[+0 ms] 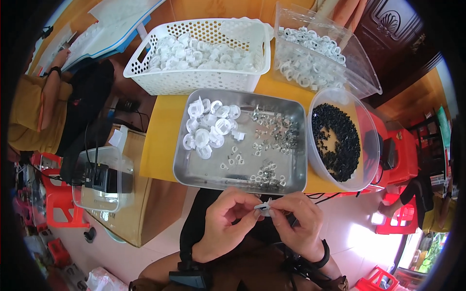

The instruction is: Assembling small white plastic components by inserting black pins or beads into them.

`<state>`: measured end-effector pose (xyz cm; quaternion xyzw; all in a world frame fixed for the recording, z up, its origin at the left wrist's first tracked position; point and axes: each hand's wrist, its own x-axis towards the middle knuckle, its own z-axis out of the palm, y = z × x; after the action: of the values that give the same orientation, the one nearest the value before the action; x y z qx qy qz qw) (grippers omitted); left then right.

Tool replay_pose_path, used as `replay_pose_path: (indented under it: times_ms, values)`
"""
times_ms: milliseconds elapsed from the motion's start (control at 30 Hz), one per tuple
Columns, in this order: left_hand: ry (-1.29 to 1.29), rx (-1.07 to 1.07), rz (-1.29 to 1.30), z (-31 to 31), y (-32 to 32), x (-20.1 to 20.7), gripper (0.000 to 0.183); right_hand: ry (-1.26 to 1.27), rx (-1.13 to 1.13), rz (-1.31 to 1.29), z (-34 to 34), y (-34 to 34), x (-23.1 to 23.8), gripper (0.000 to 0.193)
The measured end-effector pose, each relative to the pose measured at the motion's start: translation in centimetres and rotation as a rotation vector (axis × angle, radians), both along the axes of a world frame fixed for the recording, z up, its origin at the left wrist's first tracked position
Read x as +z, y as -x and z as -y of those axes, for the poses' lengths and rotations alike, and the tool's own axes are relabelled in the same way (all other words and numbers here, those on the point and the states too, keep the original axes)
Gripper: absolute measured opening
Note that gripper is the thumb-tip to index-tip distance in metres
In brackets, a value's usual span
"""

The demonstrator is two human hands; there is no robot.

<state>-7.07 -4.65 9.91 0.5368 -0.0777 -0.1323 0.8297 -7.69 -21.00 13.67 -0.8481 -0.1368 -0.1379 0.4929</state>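
Between the fingertips of both hands I grip a small white plastic part (262,208), held just off the near edge of the metal tray. My left hand (232,219) pinches it from the left, and my right hand (297,219) pinches it from the right. Fingers cover much of its shape. In the metal tray (204,175) lie several round white plastic parts (212,123) at the left. Small clear and metallic pieces (274,128) are scattered at the tray's right, with a few little clear rings (237,159) near its middle.
Behind the tray stands a white perforated basket (194,83) of white parts. A clear bin (310,68) holds similar ones. Right of the tray is a round tub (374,155) of small black pieces (340,140). A cardboard box (155,203) and another person (34,109) are at left.
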Motion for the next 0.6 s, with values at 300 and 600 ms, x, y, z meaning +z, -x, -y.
replay_pose_path:
  times_ms: [300, 600]
  values:
    - [-0.07, 0.084, 0.084, 0.5, 0.9, -0.1, 0.017, -0.097, 0.025, -0.028, -0.5, 0.4, -0.8, 0.022]
    - [-0.155, 0.155, 0.2, 1.1, 1.1, -0.2, 0.02, -0.261, -0.021, -0.098, -0.7, 0.7, -2.2, 0.021]
